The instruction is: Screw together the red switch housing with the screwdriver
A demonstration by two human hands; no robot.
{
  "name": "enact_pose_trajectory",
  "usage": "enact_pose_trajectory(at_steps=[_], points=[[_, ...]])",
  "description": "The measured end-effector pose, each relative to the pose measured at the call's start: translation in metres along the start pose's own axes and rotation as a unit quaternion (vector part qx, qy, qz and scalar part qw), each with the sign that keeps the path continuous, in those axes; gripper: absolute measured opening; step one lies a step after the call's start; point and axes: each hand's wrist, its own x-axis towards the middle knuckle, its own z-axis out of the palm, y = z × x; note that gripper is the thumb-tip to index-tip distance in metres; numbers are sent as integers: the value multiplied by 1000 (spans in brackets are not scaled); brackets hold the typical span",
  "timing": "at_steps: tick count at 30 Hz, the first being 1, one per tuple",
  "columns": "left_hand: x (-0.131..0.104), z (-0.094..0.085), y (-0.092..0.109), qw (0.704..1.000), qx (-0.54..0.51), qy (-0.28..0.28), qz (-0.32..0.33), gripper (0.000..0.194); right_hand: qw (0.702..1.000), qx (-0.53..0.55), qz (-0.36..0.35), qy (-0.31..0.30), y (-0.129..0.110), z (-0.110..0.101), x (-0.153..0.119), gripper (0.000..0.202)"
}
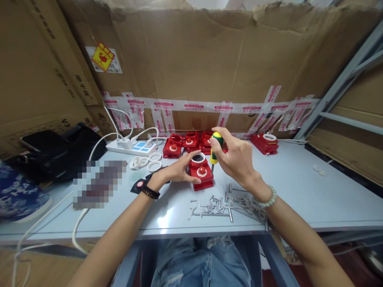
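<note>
Box under the screwdriver: ring fitted, fastening apparently unfinished

Head view. The red box [205, 183] stands on the table [299, 187] between the two hands, in front of the rear boxes [172, 149]. The left hand [177, 170] grasps it from its left side, thumb along the near part, forefinger beside the white ring [198, 163] on top. The right hand [237, 156] has its fingers wrapped around the screwdriver [213, 156], held upright with its tip at the box's right edge.

Done, so far as shows: the ring sits on this box, and the far-right box [263, 144] carries one too. Left, by my judgement: the screw point under the tip, perhaps other corners. At least two rear boxes show bare openings, and loose rings [154, 166] lie to the left. A pile of screws [216, 205] lies on the near side.

Hard to make out: whether a screw is under the tip, and whether it is being turned in or out. Some left fingertips are hidden by the box. The right hand covers part of the rear row, so no firm count is given. Metal parts [243, 205] run under the right wrist. A pixelated patch on the left of the table cannot be read.
</note>
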Motion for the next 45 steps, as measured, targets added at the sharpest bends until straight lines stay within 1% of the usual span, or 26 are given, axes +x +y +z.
enact_pose_trajectory(at_steps=[3, 5, 6, 9, 12, 13, 15, 16, 18, 19, 20, 21, 22, 24, 26, 28, 31, 33, 34, 36, 37, 39, 40, 42, 44, 45], points=[[0, 0, 0, 1000, -2, 0, 4, 101, 989, 134, -8, -61, 2, -5, 0, 35], [0, 0, 0, 1000, 1, 0, -1, 101, 979, 197, -10, -59, 1, -6, 0, 29], [0, 0, -1, 1000, 3, 0, -5, 102, 979, 200, -12, -44, 1, -6, 1, 25], [1, 0, -1, 1000, 5, -2, -18, 104, 994, 111, -4, 10, -3, -1, 0, 20], [0, 0, 0, 1000, 7, -3, -12, 104, 999, 32, 6, 25, -3, 1, -1, 23], [0, 0, 1, 1000, 9, -3, -6, 103, 999, 43, 3, 15, -2, 0, -2, 24], [0, 0, 1, 1000, 9, -2, 1, 102, 991, 133, -7, -31, 3, -4, -1, 28], [0, -1, 1, 1000, 8, -1, 2, 101, 978, 199, -12, -67, 5, -7, 0, 31], [0, 0, -1, 1000, 7, 0, -1, 101, 934, 324, -28, -148, 9, -11, 2, 33], [0, 0, -2, 1000, 7, 0, -4, 102, 915, 362, -35, -176, 10, -13, 3, 32], [0, 0, -2, 1000, 8, -1, -8, 103, 907, 376, -37, -186, 9, -13, 3, 29], [1, 0, -3, 1000, 9, -3, -12, 104, 914, 365, -34, -175, 8, -12, 4, 25], [1, 1, -3, 1000, 10, -5, -17, 105, 932, 333, -25, -144, 6, -11, 4, 24], [1, 1, -2, 1000, 10, -7, -21, 105, 972, 226, -2, -61, 1, -7, 3, 25], [1, 1, -1, 1000, 8, -5, -16, 104, 990, 138, 6, -25, -2, -5, 2, 30], [1, 1, -1, 1000, 6, -3, -9, 103, 989, 138, 1, -58, -1, -7, 1, 34], [1, 0, -1, 1000, 3, 0, 0, 102, 963, 229, -11, -143, 4, -14, 2, 37], [1, 0, -1, 1000, 3, 0, 2, 102, 959, 241, -13, -148, 7, -16, 4, 34], [0, 0, -1, 1000, 3, -1, -1, 102, 970, 212, -7, -121, 8, -15, 6, 32], [0, 0, 1, 1000, 2, -2, -11, 103, 994, 101, 13, -28, 8, -11, 7, 30], [0, 0, 2, 1000, 2, -3, -15, 103, 999, 37, 23, 16, 7, -8, 8, 31], [-1, -1, 4, 1000, -1, -4, -18, 102, 996, -60, 30, 55, 6, -4, 7, 34], [-1, -1, 5, 1000, -2, -5, -16, 102, 995, -78, 25, 51, 5, -3, 6, 35], [-1, -1, 5, 1000, -1, -5, -10, 102, 999, -48, 6, 23, 5, -4, 3, 34], [0, 0, 3, 1000, 0, -2, -6, 102, 997, 62, -20, -31, 7, -7, 2, 34], [0, 0, 2, 1000, 1, -1, -6, 102, 988, 133, -34, -66, 8, -9, 2, 36]])
